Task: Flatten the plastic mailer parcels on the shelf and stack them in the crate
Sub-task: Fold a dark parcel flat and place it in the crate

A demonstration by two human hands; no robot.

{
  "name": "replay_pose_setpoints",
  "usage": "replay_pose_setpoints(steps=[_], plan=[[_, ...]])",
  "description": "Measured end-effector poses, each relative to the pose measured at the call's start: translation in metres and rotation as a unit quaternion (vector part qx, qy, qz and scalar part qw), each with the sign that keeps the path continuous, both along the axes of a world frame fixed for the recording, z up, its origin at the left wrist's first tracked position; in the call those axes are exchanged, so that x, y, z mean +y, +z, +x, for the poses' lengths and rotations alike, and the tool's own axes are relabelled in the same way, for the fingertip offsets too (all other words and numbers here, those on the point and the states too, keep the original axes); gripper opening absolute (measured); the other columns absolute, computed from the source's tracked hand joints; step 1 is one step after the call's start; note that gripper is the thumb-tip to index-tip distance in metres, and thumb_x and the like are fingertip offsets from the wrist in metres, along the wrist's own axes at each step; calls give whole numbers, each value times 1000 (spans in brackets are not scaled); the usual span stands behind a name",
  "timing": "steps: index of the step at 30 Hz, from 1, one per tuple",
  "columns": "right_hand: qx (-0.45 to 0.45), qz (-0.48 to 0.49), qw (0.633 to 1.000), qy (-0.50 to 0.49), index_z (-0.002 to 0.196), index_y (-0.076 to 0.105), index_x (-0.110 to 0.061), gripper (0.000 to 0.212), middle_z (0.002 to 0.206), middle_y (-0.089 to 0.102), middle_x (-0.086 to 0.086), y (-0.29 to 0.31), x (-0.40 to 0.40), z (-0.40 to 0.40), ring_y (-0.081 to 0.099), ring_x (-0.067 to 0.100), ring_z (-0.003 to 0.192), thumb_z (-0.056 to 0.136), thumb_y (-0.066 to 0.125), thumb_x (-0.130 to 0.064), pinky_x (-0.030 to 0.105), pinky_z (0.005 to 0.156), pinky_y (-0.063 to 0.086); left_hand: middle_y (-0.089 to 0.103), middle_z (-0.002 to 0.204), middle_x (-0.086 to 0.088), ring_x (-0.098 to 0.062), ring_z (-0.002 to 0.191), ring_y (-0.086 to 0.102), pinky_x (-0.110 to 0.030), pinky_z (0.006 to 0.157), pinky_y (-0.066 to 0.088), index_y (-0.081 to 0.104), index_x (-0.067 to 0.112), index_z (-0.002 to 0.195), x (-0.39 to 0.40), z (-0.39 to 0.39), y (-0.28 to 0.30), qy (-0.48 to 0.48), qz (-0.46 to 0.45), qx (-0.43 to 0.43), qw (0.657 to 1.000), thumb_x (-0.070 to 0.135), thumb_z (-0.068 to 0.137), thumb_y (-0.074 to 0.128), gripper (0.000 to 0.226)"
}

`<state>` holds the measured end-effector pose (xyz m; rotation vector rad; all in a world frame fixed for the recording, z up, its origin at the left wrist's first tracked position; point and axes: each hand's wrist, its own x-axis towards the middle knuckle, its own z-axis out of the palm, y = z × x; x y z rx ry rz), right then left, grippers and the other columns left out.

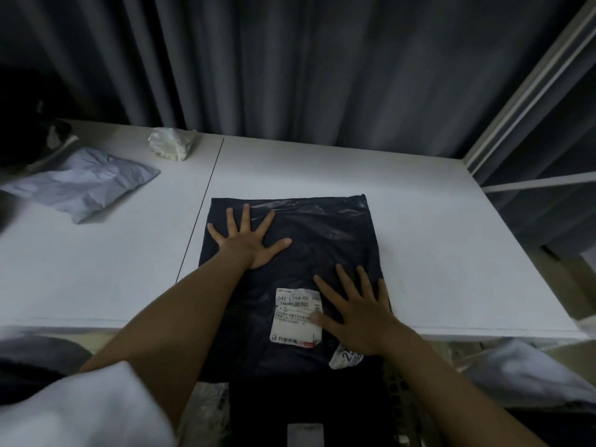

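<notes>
A black plastic mailer parcel lies flat on the white shelf, its near end hanging over the front edge. A white shipping label is stuck near its front. My left hand presses on the mailer's far left part with fingers spread straight. My right hand presses on its near right part, fingers spread, thumb on the label's edge. Below the shelf edge a dark crate holds another dark parcel with a white label; its rim is mostly hidden.
A crumpled grey mailer lies at the shelf's left. A small white crumpled parcel sits at the back by the dark curtain. A white shelf post rises at the right. Pale bags lie on the floor at right.
</notes>
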<state>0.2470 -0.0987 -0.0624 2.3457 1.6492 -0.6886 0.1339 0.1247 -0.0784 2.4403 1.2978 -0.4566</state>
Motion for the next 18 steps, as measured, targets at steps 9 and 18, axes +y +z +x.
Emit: replay_pose_setpoints(steps=[9, 18], plan=[[-46, 166, 954, -247, 152, -7, -29, 80, 160, -4, 15, -14, 2, 1, 0, 37, 145, 92, 32, -65, 52, 115, 9, -10, 159, -10, -34, 146, -1, -57, 113, 8, -9, 36, 151, -25, -74, 3, 114, 84, -73, 987, 74, 88, 18, 79], [66, 284, 921, -256, 138, 38, -18, 51, 118, 41, 16, -2, -35, -22, 55, 39, 96, 90, 55, -16, 41, 81, 47, 29, 137, -23, -45, 125, 32, -51, 101, 32, 11, 14, 150, -75, -114, 24, 182, 28, -171, 968, 19, 93, 46, 67]])
